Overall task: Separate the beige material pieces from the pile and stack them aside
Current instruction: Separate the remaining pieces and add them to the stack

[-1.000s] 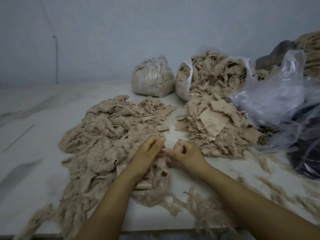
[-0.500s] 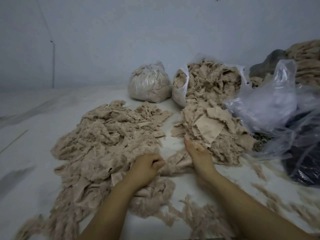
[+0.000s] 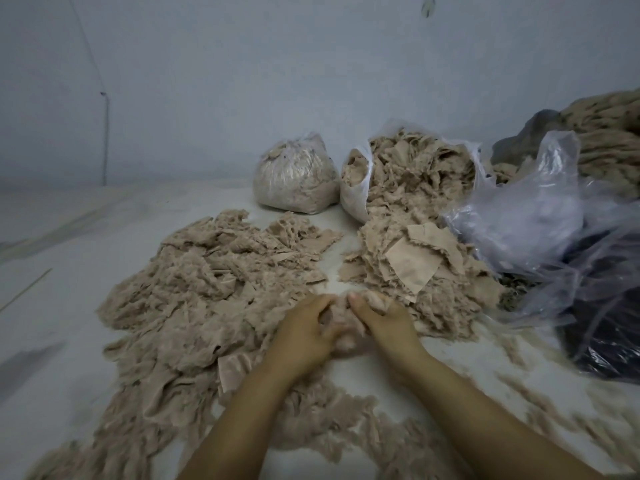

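The work seems about half done: a stack [image 3: 408, 268] of flat beige pieces already lies right of the big loose pile [image 3: 207, 299], while the left hand [image 3: 304, 327] and right hand [image 3: 384, 318] together grasp one tuft [image 3: 341, 327] just beside that pile.

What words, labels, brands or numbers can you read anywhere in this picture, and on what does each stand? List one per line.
None: no readable text shows anywhere.
The tied bag, the open bag and the clear plastic bag carry no visible print.
The beige pieces, the stack, the table and the wall bear no lettering.
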